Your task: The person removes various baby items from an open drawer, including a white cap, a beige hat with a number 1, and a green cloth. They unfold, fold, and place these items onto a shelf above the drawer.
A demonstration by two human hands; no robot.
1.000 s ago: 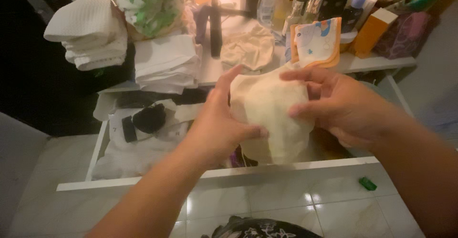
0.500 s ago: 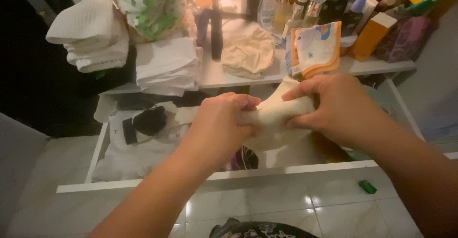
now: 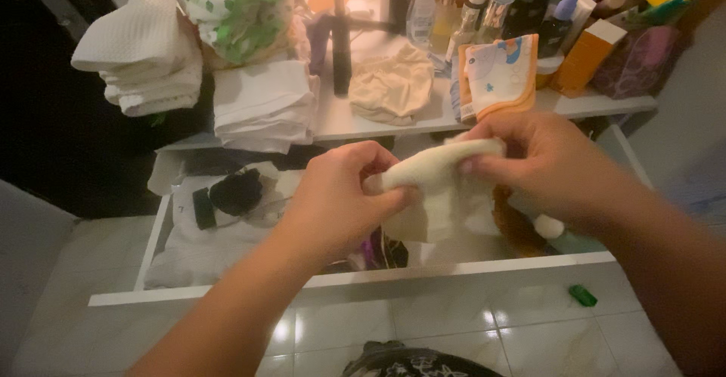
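Cream cloth [image 3: 435, 188], soft and partly rolled, hangs between both hands above the open white drawer [image 3: 348, 277]; the left hand [image 3: 340, 195] is curled shut around its left end, thumb and fingers pinching the fabric; the right hand [image 3: 541, 161] pinches the upper right edge, fingers bent over the fold, and the loose lower part droops toward the drawer; inside the drawer lie white folded fabric [image 3: 204, 245] and a dark bundle [image 3: 236, 190]; on the table [image 3: 355, 124] behind stand stacked white towels [image 3: 144, 55], a folded white pile [image 3: 263, 103], a crumpled beige garment [image 3: 393, 83], a small orange-edged cloth [image 3: 499, 74] and several bottles [image 3: 454, 6]; a small green object [image 3: 583, 294] lies on the tiled floor [image 3: 454, 328].
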